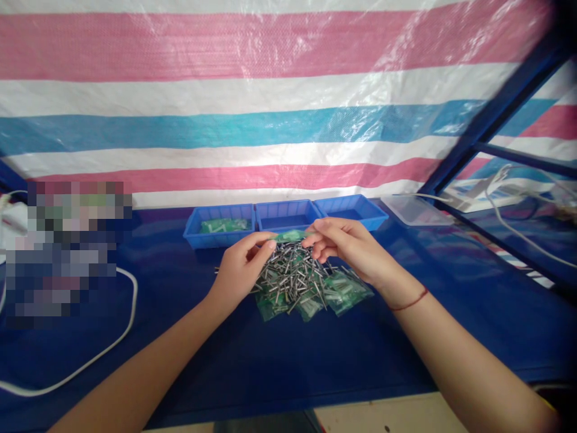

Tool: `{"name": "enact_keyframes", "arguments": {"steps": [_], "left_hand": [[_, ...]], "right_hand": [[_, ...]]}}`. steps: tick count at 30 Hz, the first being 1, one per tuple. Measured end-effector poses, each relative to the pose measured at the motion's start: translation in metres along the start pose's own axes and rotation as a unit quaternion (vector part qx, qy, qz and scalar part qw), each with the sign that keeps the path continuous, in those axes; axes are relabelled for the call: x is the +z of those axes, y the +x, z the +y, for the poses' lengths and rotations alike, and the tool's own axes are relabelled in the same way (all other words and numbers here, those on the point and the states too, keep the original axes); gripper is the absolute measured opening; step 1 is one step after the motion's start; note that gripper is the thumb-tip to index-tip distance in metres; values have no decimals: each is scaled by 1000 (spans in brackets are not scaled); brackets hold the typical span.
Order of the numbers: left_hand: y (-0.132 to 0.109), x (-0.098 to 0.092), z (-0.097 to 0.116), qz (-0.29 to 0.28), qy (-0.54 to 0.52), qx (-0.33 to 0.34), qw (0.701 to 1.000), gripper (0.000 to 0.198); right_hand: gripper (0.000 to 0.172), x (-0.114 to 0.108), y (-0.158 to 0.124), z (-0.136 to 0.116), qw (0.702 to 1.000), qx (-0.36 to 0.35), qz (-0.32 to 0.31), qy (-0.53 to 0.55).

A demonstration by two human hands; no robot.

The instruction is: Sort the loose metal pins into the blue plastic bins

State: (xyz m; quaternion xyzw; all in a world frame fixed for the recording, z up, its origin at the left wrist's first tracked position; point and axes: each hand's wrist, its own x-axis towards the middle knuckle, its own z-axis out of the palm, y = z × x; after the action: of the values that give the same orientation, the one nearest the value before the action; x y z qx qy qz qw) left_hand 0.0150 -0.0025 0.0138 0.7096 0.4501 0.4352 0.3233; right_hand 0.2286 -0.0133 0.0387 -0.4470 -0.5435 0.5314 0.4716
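A small green plastic bag (pixel 290 236) is stretched between my two hands above a heap of metal screws or nails (pixel 295 273). My left hand (pixel 243 264) pinches the bag's left end between thumb and fingers. The right end is in the fingertips of my right hand (pixel 347 243), whose lower fingers are curled. Several more green bags lie under and around the heap, one (pixel 346 291) at its right side. Behind my hands, the left blue bin (pixel 219 240) holds green bags with pale pieces inside.
Two more blue bins, a middle one (pixel 287 211) and a right one (pixel 351 207), adjoin the first. A clear plastic lid (pixel 417 210) lies to their right. A white cable (pixel 130 319) curves across the blue table (pixel 351 361) at left. Blue frame bars (pixel 491 120) stand at right.
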Motion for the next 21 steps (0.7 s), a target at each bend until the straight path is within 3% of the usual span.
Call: {"name": "enact_keyframes", "arguments": {"steps": [7, 11, 17, 21], "left_hand": [[-1, -2, 4, -4, 22, 41, 999, 26], [0, -1, -1, 4, 6, 47, 999, 22], [1, -1, -4, 2, 20, 35, 999, 37], [13, -20, -1, 70, 102, 69, 990, 28]], "right_hand": [[18, -1, 2, 2, 999, -31, 23, -11], [19, 0, 2, 3, 998, -55, 6, -3], [20, 2, 1, 1, 999, -50, -8, -7], [20, 0, 1, 0, 999, -41, -8, -4]]}}
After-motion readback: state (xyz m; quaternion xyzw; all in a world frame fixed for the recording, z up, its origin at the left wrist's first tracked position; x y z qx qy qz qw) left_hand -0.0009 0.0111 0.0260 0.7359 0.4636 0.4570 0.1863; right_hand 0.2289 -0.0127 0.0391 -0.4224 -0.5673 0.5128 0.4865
